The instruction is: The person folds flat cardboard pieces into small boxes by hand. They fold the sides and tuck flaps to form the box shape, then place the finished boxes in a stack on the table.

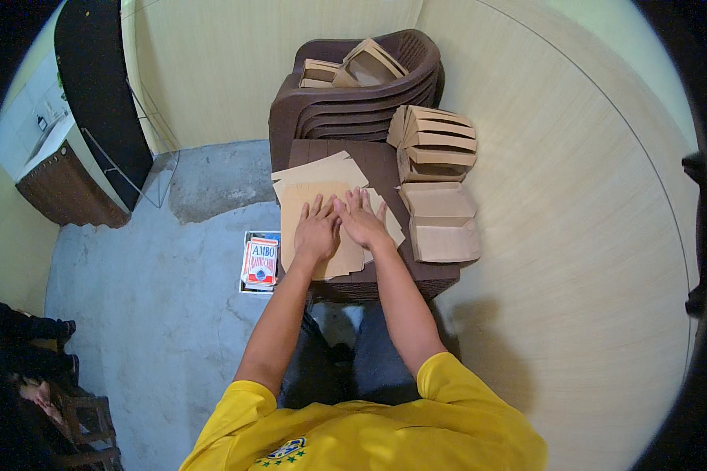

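Note:
Both of my hands lie on a flat tan cardboard sheet (342,255) on a brown plastic table (432,272). My left hand (316,234) rests palm down near the sheet's middle, fingers stretched out and apart. Close beside it, my right hand (364,225) is spread at the sheet's right edge, its fingertips angled toward the left hand. More flat cardboard pieces (330,169) with cut edges stick out from beneath, at the far side and to the right. Neither hand grips anything.
Folded cardboard boxes (436,145) and a shallow open box (444,224) sit at the table's right, by the wall. Stacked brown chairs (291,118) behind hold more boxes (377,63). A white container with a printed carton (261,263) stands left. Another person (35,337) is at lower left.

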Demonstrator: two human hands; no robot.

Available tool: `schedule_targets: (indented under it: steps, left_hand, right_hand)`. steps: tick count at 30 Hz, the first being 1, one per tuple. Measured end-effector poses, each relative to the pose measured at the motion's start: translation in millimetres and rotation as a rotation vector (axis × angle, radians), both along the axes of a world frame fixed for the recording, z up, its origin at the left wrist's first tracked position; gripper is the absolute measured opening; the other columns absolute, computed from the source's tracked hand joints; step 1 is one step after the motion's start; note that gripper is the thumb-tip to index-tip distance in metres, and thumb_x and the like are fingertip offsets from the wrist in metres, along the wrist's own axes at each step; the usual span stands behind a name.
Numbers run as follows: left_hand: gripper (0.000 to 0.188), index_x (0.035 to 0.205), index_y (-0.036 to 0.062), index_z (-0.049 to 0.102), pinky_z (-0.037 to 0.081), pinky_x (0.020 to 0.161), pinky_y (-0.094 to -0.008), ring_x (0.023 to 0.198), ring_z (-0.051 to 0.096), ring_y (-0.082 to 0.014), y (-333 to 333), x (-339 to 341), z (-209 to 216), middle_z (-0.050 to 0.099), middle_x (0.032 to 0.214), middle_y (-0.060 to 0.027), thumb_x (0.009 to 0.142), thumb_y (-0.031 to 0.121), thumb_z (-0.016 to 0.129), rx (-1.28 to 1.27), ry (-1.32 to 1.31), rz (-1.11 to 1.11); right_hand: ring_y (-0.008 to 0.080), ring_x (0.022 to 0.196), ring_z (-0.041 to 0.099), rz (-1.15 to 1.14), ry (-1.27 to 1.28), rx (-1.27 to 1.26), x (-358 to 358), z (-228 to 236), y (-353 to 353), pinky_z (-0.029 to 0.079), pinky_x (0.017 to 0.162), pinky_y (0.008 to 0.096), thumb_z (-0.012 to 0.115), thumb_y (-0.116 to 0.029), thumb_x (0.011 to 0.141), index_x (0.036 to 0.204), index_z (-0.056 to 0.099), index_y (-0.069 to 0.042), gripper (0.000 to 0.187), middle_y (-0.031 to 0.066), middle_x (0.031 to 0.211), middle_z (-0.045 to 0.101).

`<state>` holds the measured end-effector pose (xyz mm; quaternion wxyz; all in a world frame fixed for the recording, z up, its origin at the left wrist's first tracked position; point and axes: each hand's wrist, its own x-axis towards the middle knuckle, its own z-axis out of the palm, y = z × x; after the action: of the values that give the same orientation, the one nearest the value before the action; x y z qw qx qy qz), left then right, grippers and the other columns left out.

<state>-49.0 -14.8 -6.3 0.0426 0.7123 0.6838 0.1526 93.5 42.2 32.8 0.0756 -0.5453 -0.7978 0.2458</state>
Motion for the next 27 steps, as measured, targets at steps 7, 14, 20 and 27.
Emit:
schedule_targets:
  steps: [7,14,20,27]
  left_hand:
    - [0.047,0.155,0.0153,0.060,0.019,0.134,-0.0542,0.163,0.031,-0.0330,-1,1,1,0.045,0.172,-0.0068,0.113,0.029,0.046,0.097,-0.228,0.037]
    - [0.040,0.147,0.0046,0.063,0.038,0.123,-0.0433,0.150,0.051,-0.0319,-27,-58,-3,0.064,0.149,-0.0200,0.108,0.015,0.058,0.580,-0.980,0.196]
    - [0.045,0.147,-0.0004,0.062,0.047,0.113,-0.0396,0.131,0.066,-0.0311,-87,-76,-35,0.070,0.142,-0.0200,0.108,0.022,0.059,0.262,-0.983,0.602]
    - [0.043,0.147,-0.0008,0.062,0.048,0.113,-0.0377,0.134,0.063,-0.0264,-96,-35,-1,0.068,0.144,-0.0185,0.111,0.022,0.057,0.387,-1.143,0.223]
  right_hand:
    - [0.0361,0.165,0.027,0.150,0.367,0.149,56,-21,-65,0.015,0.135,0.0577,0.074,-0.054,0.096,0.169,0.033,-0.004,0.097,0.0207,0.175,0.034]
    - [0.0340,0.162,0.033,0.229,0.243,0.360,67,-30,-113,0.021,0.133,0.0560,0.085,-0.053,0.086,0.156,0.057,-0.009,0.087,0.0167,0.170,0.044]
    - [0.0334,0.157,0.041,0.206,0.282,0.455,65,-41,-114,0.023,0.132,0.0550,0.074,-0.045,0.100,0.153,0.060,-0.009,0.065,0.0163,0.164,0.052]
    - [0.0293,0.125,0.070,-0.124,0.968,0.009,69,-49,-91,0.053,0.110,0.0427,0.068,-0.025,0.106,0.131,0.069,-0.004,0.032,0.0140,0.132,0.075]
